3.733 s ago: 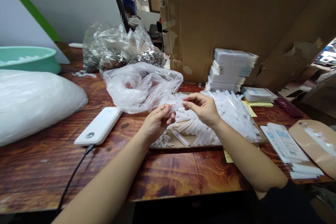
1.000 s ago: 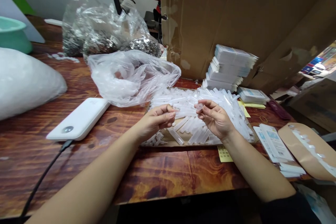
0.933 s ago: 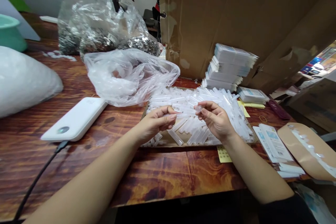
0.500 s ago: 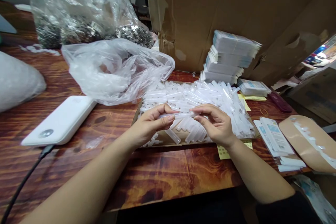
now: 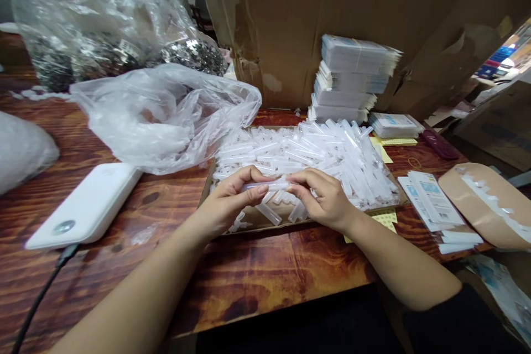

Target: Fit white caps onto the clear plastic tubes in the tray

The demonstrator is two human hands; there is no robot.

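Note:
A small clear plastic tube (image 5: 267,186) is held level between my two hands, just above a cardboard tray (image 5: 253,223). My left hand (image 5: 228,200) pinches its left end with thumb and fingers closed. My right hand (image 5: 321,198) is closed on its right end, fingertips pressed against it. Several more clear tubes lie heaped in a pile (image 5: 327,156) on the tray behind my hands. A few loose small caps (image 5: 238,224) lie at the tray's near left corner.
A crumpled clear plastic bag (image 5: 166,116) lies left of the tray, with a white power bank (image 5: 83,207) and its black cable (image 5: 39,298) nearer. Bags of small metal parts (image 5: 103,50) stand behind. A stack of packets (image 5: 352,77) leans on a cardboard wall (image 5: 332,5); printed sleeves (image 5: 431,207) lie right.
My hands came together: the right hand, which held a small cap apart from the tube, now presses on the tube's right end. Both hands dropped closer to the tray; the view shifted right.

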